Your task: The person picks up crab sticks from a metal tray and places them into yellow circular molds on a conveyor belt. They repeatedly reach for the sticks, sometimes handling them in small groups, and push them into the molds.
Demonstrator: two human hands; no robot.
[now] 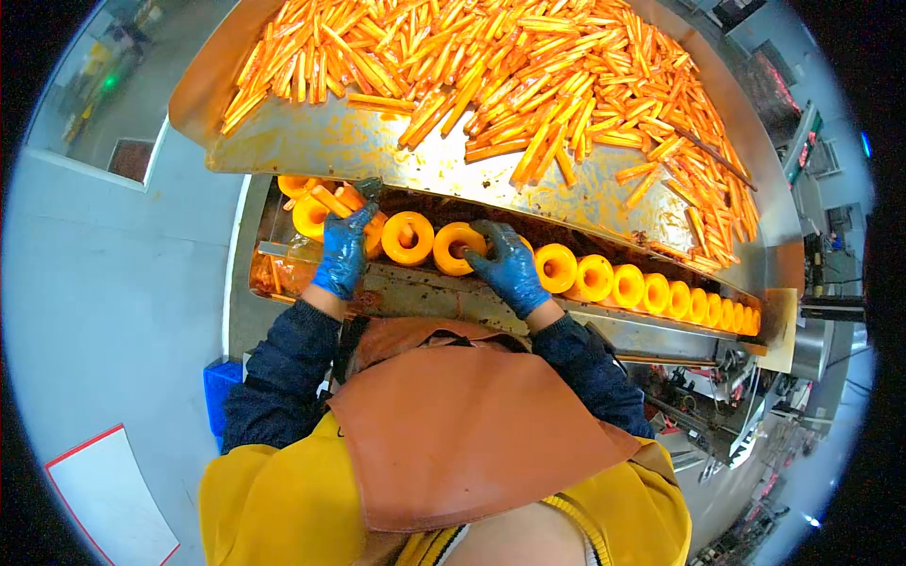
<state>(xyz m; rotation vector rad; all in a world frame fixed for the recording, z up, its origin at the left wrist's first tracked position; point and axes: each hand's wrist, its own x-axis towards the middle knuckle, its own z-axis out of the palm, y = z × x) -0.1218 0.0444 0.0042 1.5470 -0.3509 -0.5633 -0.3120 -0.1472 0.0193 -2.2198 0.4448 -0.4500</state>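
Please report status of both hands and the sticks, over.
Left hand holding orange sticks. Right hand at orange ring. Loose sticks piled on tray. No blockage visible.

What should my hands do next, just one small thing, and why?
Probably ease the orange stick at your left hand into a nearby ring. The stick already lies over the row's end, against your gloved fingers, while your right hand has its fingertips at another ring.
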